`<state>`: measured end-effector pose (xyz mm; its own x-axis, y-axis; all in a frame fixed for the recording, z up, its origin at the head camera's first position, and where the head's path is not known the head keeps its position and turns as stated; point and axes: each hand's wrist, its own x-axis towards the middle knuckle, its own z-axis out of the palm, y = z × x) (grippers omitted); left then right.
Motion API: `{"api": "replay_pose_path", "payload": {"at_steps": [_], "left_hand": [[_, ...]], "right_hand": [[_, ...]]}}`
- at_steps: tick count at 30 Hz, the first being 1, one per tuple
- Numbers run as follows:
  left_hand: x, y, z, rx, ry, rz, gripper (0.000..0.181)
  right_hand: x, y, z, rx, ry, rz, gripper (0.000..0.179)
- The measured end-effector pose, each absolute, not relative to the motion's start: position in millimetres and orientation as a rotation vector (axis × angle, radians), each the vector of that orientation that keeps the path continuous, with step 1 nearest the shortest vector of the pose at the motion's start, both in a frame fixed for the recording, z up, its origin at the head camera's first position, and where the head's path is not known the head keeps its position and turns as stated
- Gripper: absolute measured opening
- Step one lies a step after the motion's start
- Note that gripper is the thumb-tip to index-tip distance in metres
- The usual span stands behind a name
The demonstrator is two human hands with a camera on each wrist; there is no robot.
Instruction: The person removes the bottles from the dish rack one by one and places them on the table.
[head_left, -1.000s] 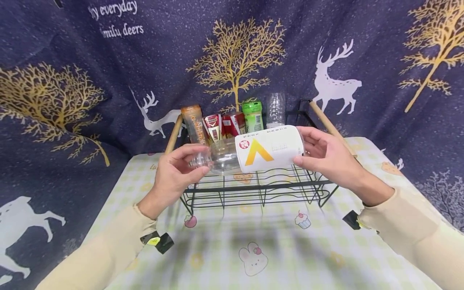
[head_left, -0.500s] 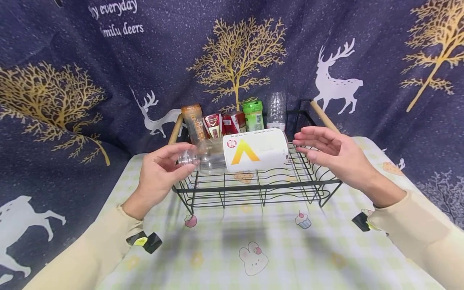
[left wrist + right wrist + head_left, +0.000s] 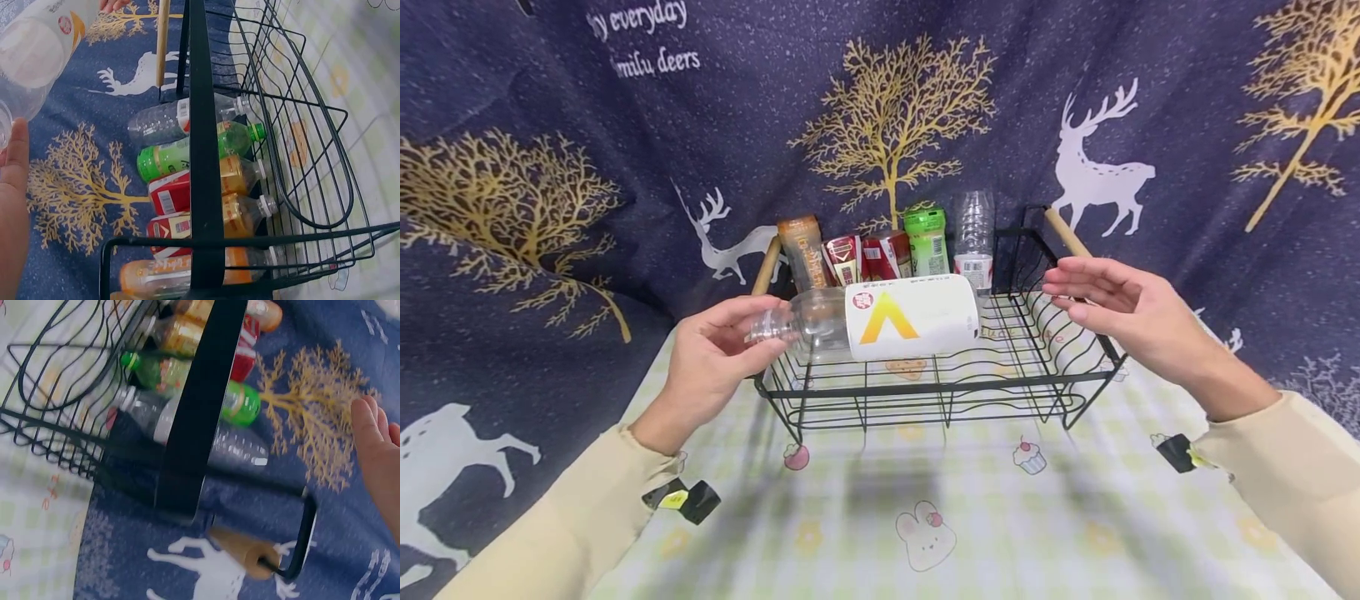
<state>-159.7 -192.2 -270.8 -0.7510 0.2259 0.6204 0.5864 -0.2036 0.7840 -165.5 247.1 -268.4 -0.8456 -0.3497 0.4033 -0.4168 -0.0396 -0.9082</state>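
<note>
A large clear plastic bottle [image 3: 913,317] with a white label and a yellow chevron lies level above the wire rack [image 3: 947,388]. My left hand [image 3: 711,354] pinches its narrow neck end between thumb and fingers. In the left wrist view the same bottle [image 3: 37,47] shows at the upper left, partly cut off. Apart from the bottle's base, my right hand [image 3: 1138,325] hovers by the rack's right end with fingers extended and nothing in it. Part of that right hand [image 3: 378,456] shows at the edge of the right wrist view.
Along the rack's back, several bottles stand cap-down: an orange one [image 3: 805,252], two with red labels, a green one [image 3: 927,242] and a clear one [image 3: 974,237]. Wooden handles [image 3: 1067,233] rise at both ends. A checked cloth [image 3: 850,517] covers the table; a dark curtain [image 3: 737,125] hangs behind.
My right hand has let go of the bottle's base and moved right. My left hand has carried the bottle left and slightly down.
</note>
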Motion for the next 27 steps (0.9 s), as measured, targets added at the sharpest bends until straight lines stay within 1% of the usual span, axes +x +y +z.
{"api": "replay_pose_path", "payload": {"at_steps": [8,12,19,27], "left_hand": [[-159.2,-198.5,-268.2,-0.989,-1.835,-2.037,0.051],[-158.7,-202.0,-265.8,-1.003,-1.838,-2.039,0.048],[-157.5,-208.2,-265.3,-1.005,-1.833,-2.044,0.046],[-156.5,-213.1,-267.5,-1.014,-1.805,-2.081,0.045]], "right_hand": [[-168.2,271.7,-271.1,0.694,-2.187,2.020,0.046],[-168.6,282.9,-274.3,0.609,-2.191,2.014,0.047],[-174.6,297.0,-281.5,0.616,-2.088,2.118,0.049],[-178.3,306.4,-287.8,0.431,-2.258,1.924,0.051]]}}
